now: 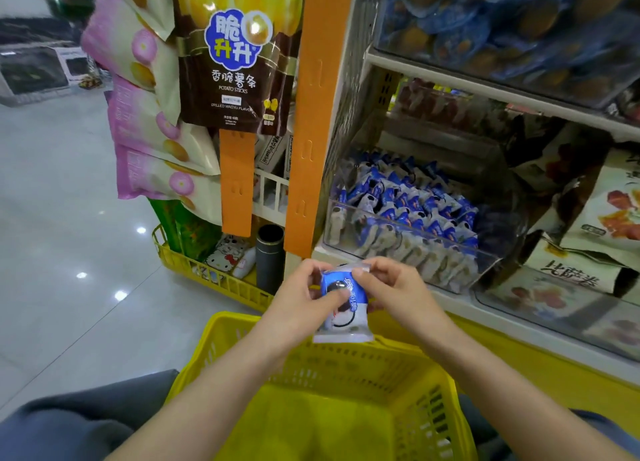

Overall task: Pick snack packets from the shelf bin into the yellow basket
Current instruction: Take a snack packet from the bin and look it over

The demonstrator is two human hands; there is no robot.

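Looming beyond the grip, up and to the right: tiered white store shelves (450,80), crowded with bagged goods. Sat just below the grip, nearest of all: yellow basket (332,422), slotted walls, floor bare where visible. Set on the shelf just past the grip and a little to its right: clear shelf bin (408,249), heaped with blue-and-white snack packets (408,204). Stood upright to the grip's upper left: orange post (311,114), a dark brown potato-stick bag (235,62) hanging beside it, pink-and-cream bags (145,114) further left. Lay lower left of the grip, on the pale floor: second yellow crate (207,273) with a dark cylinder (270,260) standing in it. Reached forward from bare forearms, meeting over the basket's far rim: left hand (298,308) and right hand (394,294). Pinched between both, held upright, clear of the bin and not yet inside the basket: one blue-and-white packet (343,308). Closed on its left edge, thumb across the front: left hand. Closed on its top right corner, fingertips pressed together: right hand.
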